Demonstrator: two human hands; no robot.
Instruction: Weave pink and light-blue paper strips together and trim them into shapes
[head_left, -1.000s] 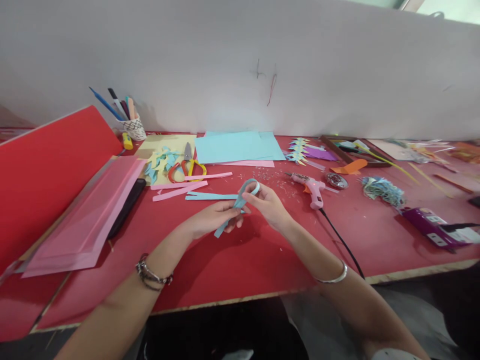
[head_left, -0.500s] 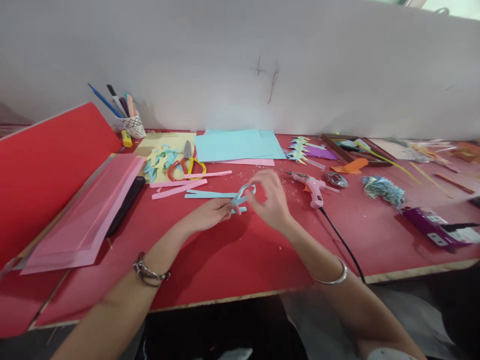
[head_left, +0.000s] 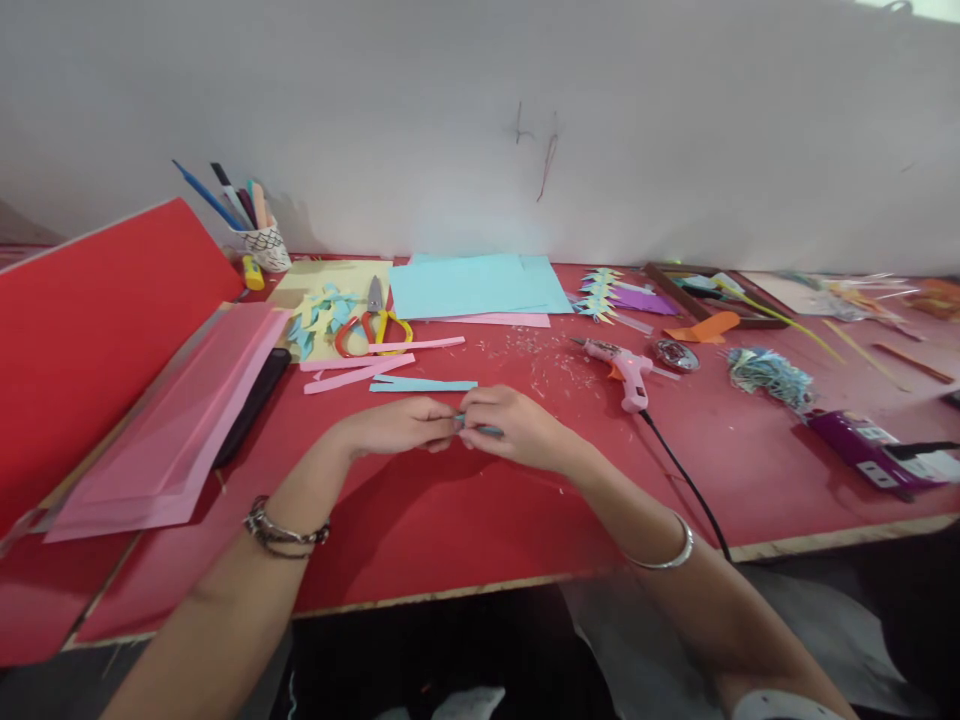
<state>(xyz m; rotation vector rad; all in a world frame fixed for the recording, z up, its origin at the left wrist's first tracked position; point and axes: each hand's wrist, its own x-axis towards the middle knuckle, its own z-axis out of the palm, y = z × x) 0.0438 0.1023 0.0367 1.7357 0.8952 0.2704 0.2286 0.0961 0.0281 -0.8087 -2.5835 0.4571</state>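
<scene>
My left hand (head_left: 397,426) and my right hand (head_left: 514,428) meet above the red table, fingertips closed together on a light blue paper strip (head_left: 491,431). Most of the strip is hidden by my fingers; a short end shows under the right hand. Just beyond my hands lie more light blue paper strips (head_left: 427,385). Pink paper strips (head_left: 360,374) rest a little farther back to the left. Scissors (head_left: 375,320) with red and yellow handles stand behind them, beside a pile of blue and yellow paper pieces (head_left: 322,318).
A pink glue gun (head_left: 626,370) with a black cord lies right of my hands. Blue sheets (head_left: 480,288) are stacked by the wall. Pink sheets (head_left: 172,420) lie left. A purple power strip (head_left: 870,450), a tinsel bundle (head_left: 769,378) and a pen cup (head_left: 268,246) stand around.
My right hand has come down and left to meet my left hand. The looped blue strip that showed between them is now mostly covered by my fingers.
</scene>
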